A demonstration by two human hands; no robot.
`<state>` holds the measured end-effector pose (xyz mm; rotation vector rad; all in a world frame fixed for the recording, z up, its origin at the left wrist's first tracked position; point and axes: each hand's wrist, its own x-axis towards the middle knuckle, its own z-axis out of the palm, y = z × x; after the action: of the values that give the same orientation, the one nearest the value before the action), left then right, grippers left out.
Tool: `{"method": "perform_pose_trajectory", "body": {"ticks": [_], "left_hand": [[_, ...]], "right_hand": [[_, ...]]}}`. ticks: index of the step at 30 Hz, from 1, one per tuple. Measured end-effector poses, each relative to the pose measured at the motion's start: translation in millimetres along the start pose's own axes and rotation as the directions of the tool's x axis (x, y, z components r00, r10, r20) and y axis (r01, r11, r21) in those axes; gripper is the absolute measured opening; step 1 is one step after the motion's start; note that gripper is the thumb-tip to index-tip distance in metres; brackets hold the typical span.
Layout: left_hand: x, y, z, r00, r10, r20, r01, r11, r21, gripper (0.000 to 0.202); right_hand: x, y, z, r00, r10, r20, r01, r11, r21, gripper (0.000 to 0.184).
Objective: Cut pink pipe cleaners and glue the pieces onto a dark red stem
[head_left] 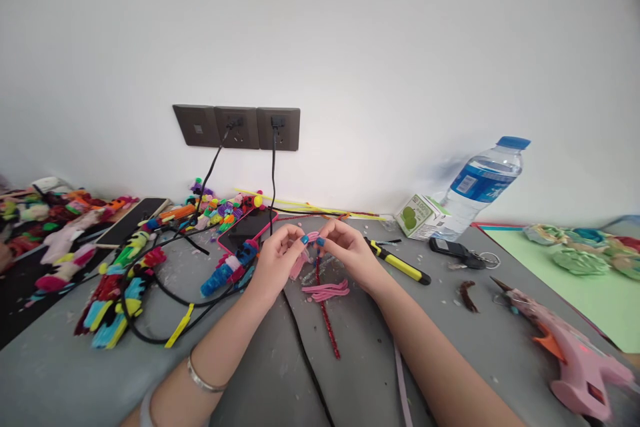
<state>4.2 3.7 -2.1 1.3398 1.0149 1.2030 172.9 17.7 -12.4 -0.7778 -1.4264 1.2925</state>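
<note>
My left hand (281, 252) and my right hand (347, 248) meet over the middle of the table, thumbs and forefingers pinched. Between their fingertips is a small piece of looped pink cord (313, 236); its exact form is partly covered by the fingers. Just below the hands lies a folded bundle of pink cord (330, 290). A red glittery pipe cleaner (327, 327) runs under that bundle toward me. Another pale pink piece (299, 265) sits beside my left fingers.
Pipe-cleaner figures (120, 287), black cables (305, 347) and a phone (247, 227) lie left. To the right are a yellow-black cutter (400, 263), a green-white box (421, 217), a tilted water bottle (483, 183), keys (463, 253) and a pink glue gun (575, 353).
</note>
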Motion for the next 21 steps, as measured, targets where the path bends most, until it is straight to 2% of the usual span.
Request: {"method": "perform_pose_trajectory", "body": {"ticks": [6, 11, 15, 18, 21], "left_hand": [[0, -2, -0.6, 0.999, 0.008, -0.037, -0.010, 0.998, -0.066, 0.021], [3, -6, -3.9, 0.995, 0.075, -0.069, -0.075, 0.997, 0.001, 0.020], [5, -9, -6.4, 0.992, 0.080, -0.102, -0.076, 0.996, 0.045, 0.023], [6, -10, -6.9, 0.990, 0.080, -0.118, -0.074, 0.996, 0.056, 0.024], [7, -11, -6.3, 0.988, 0.079, -0.130, -0.073, 0.996, 0.047, 0.025]], "right_hand": [[0, 1, 1, 0.999, -0.005, 0.036, 0.004, 1.000, 0.019, 0.027], [0, 2, 0, 0.999, 0.009, 0.041, -0.010, 1.000, 0.004, 0.029], [-1, 1, 1, 0.999, 0.032, 0.041, -0.032, 0.999, 0.000, 0.033], [-2, 0, 1, 1.000, 0.018, 0.009, -0.017, 0.999, -0.030, 0.035], [-1, 0, -4, 0.997, -0.021, -0.076, 0.017, 0.998, -0.061, 0.037]]}}
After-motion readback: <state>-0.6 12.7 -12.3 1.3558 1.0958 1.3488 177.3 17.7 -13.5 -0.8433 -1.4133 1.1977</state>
